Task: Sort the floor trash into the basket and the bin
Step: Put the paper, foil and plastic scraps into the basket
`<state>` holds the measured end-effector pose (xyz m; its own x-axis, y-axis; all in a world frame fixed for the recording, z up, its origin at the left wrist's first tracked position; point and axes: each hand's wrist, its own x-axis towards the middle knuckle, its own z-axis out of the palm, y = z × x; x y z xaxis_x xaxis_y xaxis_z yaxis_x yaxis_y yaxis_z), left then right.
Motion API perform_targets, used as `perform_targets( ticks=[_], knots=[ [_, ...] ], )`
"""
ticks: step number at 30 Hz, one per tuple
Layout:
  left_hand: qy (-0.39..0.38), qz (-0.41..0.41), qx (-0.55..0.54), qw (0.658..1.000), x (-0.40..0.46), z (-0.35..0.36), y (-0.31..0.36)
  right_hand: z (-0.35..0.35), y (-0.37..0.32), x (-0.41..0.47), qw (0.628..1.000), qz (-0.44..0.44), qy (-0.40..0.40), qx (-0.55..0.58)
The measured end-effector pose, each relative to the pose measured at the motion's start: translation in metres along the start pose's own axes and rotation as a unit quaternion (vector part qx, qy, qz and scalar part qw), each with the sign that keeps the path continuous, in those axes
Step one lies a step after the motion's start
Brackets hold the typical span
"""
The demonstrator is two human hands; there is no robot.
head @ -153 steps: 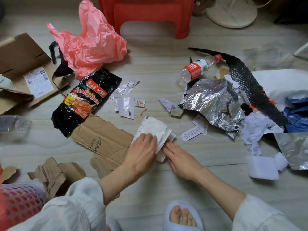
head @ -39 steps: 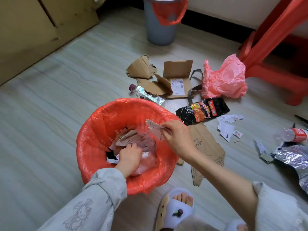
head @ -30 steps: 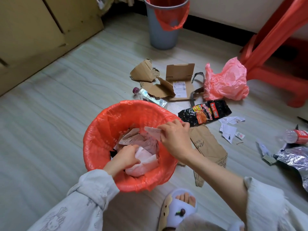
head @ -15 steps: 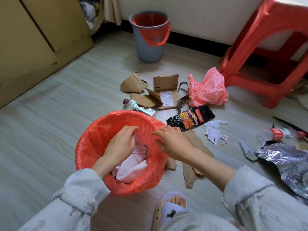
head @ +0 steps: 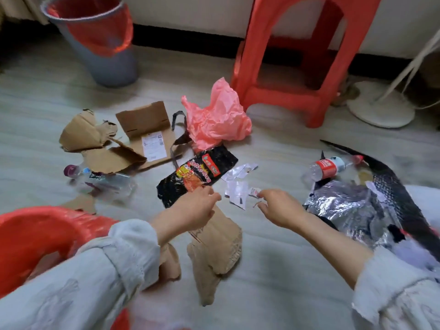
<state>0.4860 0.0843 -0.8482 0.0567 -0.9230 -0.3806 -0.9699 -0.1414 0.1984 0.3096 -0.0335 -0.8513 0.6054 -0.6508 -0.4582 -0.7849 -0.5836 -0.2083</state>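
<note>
Both your hands have come out of the red-lined basket (head: 35,239), now at lower left, and reach over the floor trash at centre frame. Your left hand (head: 192,208) hovers with fingers loosely curled, holding nothing, over the torn brown cardboard (head: 214,248) and the black snack wrapper (head: 197,175). Your right hand (head: 278,208) (fingers also loose and empty) sits just beside the white paper scraps (head: 237,195). Crumpled foil (head: 352,206) lies right of it. Upper left stands the grey bin (head: 104,48).
</note>
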Motion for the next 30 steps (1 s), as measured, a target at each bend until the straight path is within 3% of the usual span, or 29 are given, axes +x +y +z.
perform_targets(
  ticks=[6, 11, 14, 19, 23, 26, 28, 30],
  knots=[
    [-0.032, 0.004, 0.032, 0.999, 0.127, 0.056, 0.001, 0.053, 0.094, 0.059, 0.995, 0.091, 0.037, -0.001],
    [-0.045, -0.029, 0.011, 0.999, 0.181, 0.107, 0.004, 0.115, 0.123, 0.067, 0.993, 0.101, -0.024, -0.056],
    [-0.044, -0.047, 0.004, 0.998, 0.183, 0.119, 0.011, 0.130, 0.116, 0.062, 0.997, 0.073, -0.003, -0.034],
    [0.026, -0.001, 0.023, 0.999, 0.150, 0.127, 0.032, 0.124, 0.102, 0.044, 1.000, -0.013, -0.014, -0.010],
    [0.036, -0.023, -0.021, 0.999, 0.144, 0.126, 0.030, 0.118, 0.107, 0.037, 0.999, -0.009, -0.017, -0.040],
    [0.004, -0.069, -0.034, 0.997, 0.151, 0.121, 0.028, 0.128, 0.115, 0.043, 0.996, -0.041, 0.046, -0.067],
    [-0.035, -0.080, -0.045, 0.995, 0.156, 0.118, 0.028, 0.130, 0.119, 0.047, 0.992, -0.030, 0.025, -0.122],
    [-0.024, -0.070, -0.043, 0.996, 0.157, 0.118, 0.030, 0.131, 0.121, 0.052, 0.992, -0.030, 0.029, -0.121]
  ],
)
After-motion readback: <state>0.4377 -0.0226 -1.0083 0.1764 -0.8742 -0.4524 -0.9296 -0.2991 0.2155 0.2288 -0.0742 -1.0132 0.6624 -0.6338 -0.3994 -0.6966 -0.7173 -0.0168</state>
